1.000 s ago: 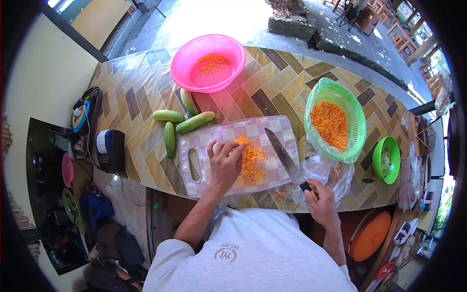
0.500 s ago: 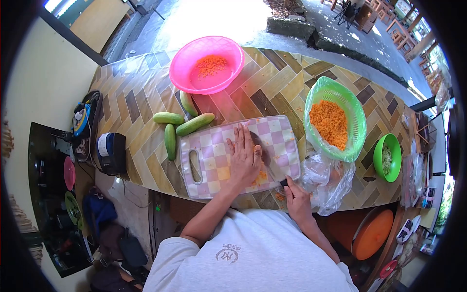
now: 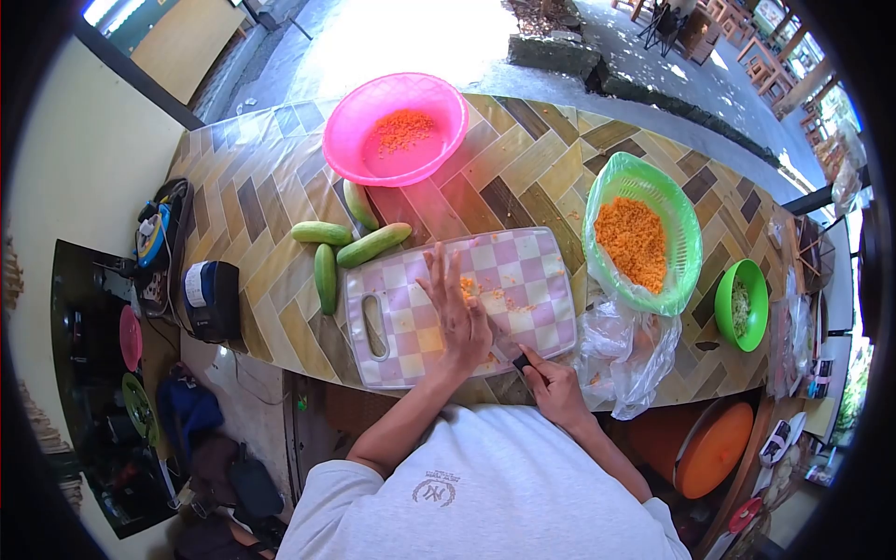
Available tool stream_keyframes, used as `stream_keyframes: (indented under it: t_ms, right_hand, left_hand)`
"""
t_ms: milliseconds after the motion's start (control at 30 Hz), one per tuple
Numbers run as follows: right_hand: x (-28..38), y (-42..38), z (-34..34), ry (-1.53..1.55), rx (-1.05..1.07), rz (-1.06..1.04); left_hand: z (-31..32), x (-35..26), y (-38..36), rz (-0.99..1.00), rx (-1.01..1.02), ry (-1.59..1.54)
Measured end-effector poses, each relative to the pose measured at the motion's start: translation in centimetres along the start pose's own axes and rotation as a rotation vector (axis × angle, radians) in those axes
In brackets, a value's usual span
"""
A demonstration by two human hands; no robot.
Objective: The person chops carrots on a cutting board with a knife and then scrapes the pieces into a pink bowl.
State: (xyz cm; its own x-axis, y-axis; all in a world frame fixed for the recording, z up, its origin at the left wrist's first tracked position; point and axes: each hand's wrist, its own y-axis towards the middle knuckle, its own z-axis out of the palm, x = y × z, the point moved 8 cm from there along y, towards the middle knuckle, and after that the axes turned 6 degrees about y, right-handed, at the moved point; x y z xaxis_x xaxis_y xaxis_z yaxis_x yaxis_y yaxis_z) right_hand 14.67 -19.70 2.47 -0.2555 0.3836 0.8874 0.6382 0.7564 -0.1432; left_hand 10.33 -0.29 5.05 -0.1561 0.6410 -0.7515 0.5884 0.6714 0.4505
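My left hand is over the checkered cutting board, fingers stretched out and holding nothing. Beside its fingertips lie small bits of chopped carrot, with more crumbs scattered to the right. At the board's near edge, my right hand is closed around the black handle of a knife. The blade points up and left toward my left wrist; it shows only faintly and part of it is hidden. Several green cucumbers lie against the board's far left corner.
A pink basin with chopped carrot stands behind the cucumbers. Right of the board are a green basket lined with plastic and holding minced carrot, a crumpled plastic bag, and a green bowl. A dark box stands at left.
The knife and my right hand have moved left and nearer to my body. The blade has left the board's middle, exposing the carrot bits. My left hand has shifted slightly, its fingers more spread.
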Motion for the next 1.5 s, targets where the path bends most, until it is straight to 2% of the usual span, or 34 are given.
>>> stream_keyframes:
  t_ms: [133, 233, 433, 533, 733, 1100, 1200, 1300, 1400, 1500]
  right_hand:
    - [-0.8, -0.2, -0.1, 0.113, 0.062, 0.181]
    - [-1.5, -0.3, -0.6, 0.176, 0.035, 0.205]
    - [-0.2, 0.2, -2.5, 0.206, 0.023, 0.213]
    - [1.2, 0.2, -3.8, 0.258, 0.061, 0.317]
    - [5.3, 1.9, -6.3, 0.351, 0.114, 0.380]
    - [12.2, 13.1, -9.7, 0.182, 0.139, 0.205]
    - [13.5, 17.5, -9.2, 0.025, 0.139, 0.128]
    - [14.6, 22.5, -7.7, -0.346, 0.110, -0.072]
    - [18.7, 23.9, -4.3, -1.082, -0.078, -0.505]
    - [19.3, 24.9, -2.7, -1.145, -0.121, -0.562]
  left_hand:
    - [-2.5, 1.0, -0.2, -0.020, -0.137, -0.202]
    - [-3.7, 2.5, -0.8, -0.105, -0.211, -0.287]
    - [-4.3, 4.2, -1.6, -0.218, -0.220, -0.443]
    - [-4.5, 4.6, -2.0, -0.244, -0.215, -0.455]
    - [-5.2, 4.7, -2.4, -0.278, -0.256, -0.508]
    - [-6.2, 5.1, -3.5, -0.269, -0.228, -0.567]
    - [-5.9, 5.8, -4.1, -0.307, -0.193, -0.640]
    - [-6.0, 6.1, -4.0, -0.322, -0.194, -0.651]
    - [-6.1, 5.9, -3.3, -0.282, -0.192, -0.572]
    - [-6.0, 5.6, -2.2, -0.263, -0.159, -0.594]
